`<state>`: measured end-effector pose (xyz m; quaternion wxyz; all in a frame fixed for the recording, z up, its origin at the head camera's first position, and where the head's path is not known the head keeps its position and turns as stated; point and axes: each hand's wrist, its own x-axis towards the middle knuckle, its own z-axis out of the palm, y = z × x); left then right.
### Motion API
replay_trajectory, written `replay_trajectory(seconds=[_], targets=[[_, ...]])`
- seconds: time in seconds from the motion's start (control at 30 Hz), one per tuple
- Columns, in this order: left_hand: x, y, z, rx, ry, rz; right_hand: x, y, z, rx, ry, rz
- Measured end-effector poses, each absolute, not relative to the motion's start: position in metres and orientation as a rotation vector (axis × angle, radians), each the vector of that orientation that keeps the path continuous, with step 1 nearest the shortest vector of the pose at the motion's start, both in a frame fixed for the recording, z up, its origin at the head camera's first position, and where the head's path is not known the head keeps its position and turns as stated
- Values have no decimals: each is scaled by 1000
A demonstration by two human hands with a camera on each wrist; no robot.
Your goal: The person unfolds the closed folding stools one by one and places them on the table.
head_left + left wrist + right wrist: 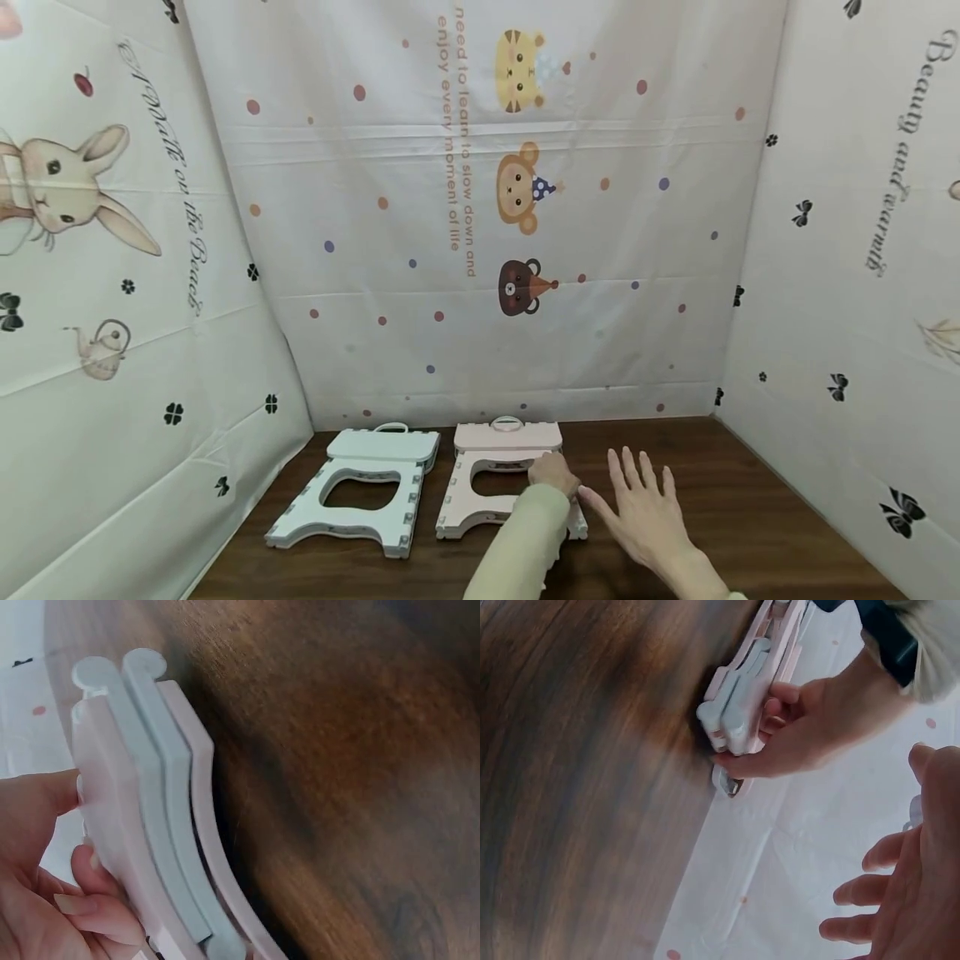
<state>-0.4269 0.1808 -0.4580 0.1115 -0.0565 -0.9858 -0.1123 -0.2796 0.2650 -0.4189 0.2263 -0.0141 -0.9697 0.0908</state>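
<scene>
A pink folding stool (468, 492) lies folded flat on the wooden table, its leg layers showing side-on in the left wrist view. My left hand (553, 473) is at the stool's right side with curled fingers, holding its edge. In the left wrist view, one extended digit touches the pink panel (109, 772), and other fingers (101, 915) curl against it. Spread fingers and a thumb pointing left mark my right hand (648, 517), which hovers to the right of the stool and holds nothing. The right wrist view shows both hands apart from each other.
To the left lies a pale mint folding stool (382, 450), also folded flat. Printed cloth walls (615, 250) stand behind and on both sides of the brown table (757, 517). Dark wood surface extends right of the hands.
</scene>
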Motion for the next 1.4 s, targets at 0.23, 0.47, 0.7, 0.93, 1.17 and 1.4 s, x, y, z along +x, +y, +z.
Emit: replay_trajectory(seconds=[0.23,0.47,0.7,0.93,1.17,1.4], targets=[[-416,155,-430,-319,-2802,-555,-281,266,-423,-43,-2694,275],[-406,130,-400,-467,-2743,-950,-281,267,-425,-33,-2703,264],[-400,108,-374,-469,-2777,-1095,-281,267,-424,-24,-2672,222],[-393,89,-346,-472,-2711,-1306,-282,269,-423,-32,-2675,240],[-377,77,-324,-539,-2723,-1215,-284,271,-421,-25,-2655,212],[-360,67,-327,-693,-2651,-1391,-288,273,-418,-13,-2666,244]])
